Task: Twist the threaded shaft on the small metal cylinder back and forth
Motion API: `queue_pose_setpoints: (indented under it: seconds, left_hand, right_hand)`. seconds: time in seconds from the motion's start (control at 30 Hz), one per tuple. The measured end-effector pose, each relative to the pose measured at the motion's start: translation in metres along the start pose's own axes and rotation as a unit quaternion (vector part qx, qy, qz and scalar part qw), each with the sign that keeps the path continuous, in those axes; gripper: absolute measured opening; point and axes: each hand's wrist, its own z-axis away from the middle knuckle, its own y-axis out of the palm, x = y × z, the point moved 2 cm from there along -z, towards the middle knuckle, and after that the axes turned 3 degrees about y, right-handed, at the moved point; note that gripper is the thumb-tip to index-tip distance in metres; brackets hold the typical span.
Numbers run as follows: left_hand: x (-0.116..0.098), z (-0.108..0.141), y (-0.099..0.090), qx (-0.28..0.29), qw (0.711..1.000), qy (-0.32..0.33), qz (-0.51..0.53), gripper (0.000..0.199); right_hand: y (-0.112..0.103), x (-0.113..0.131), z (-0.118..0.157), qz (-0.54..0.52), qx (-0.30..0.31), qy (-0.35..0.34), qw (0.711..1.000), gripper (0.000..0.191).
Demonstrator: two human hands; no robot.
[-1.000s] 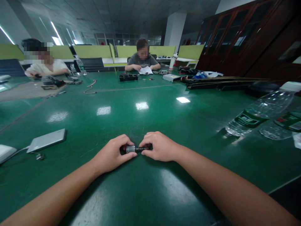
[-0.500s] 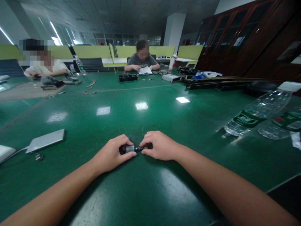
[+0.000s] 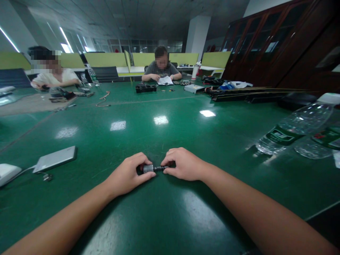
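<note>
My left hand (image 3: 130, 174) is closed around a short grey metal cylinder (image 3: 148, 168), thumb below and fingers above. From the cylinder's right end a thin dark ridged rod (image 3: 157, 168) extends in line with it. The rod's far end sits between the thumb and fingertips of my right hand (image 3: 183, 164), which is closed in a pinch. Both hands rest low over the green table (image 3: 159, 141), close together. What kind of part the cylinder and rod make up I cannot tell, as the fingers cover both ends.
To the left lie a flat silver box (image 3: 55, 158) with a cable and a white device (image 3: 9, 174). Two clear water bottles (image 3: 289, 131) stand at the right. Two people sit across the table, near a black part (image 3: 146, 88) and dark strips (image 3: 239, 95).
The view has shifted very slightly. My right fingertips are a touch farther from the cylinder along the rod; my left hand keeps its hold.
</note>
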Motion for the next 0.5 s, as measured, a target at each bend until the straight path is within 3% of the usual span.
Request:
queue_pose_setpoints:
  seconds: [0.5]
  left_hand:
    - [0.0013,0.0005,-0.0017,-0.008,1.000,0.001,-0.006,0.020]
  right_hand:
    - [-0.0025,-0.0031,0.0001,-0.012,-0.002,0.016,1.000,0.013]
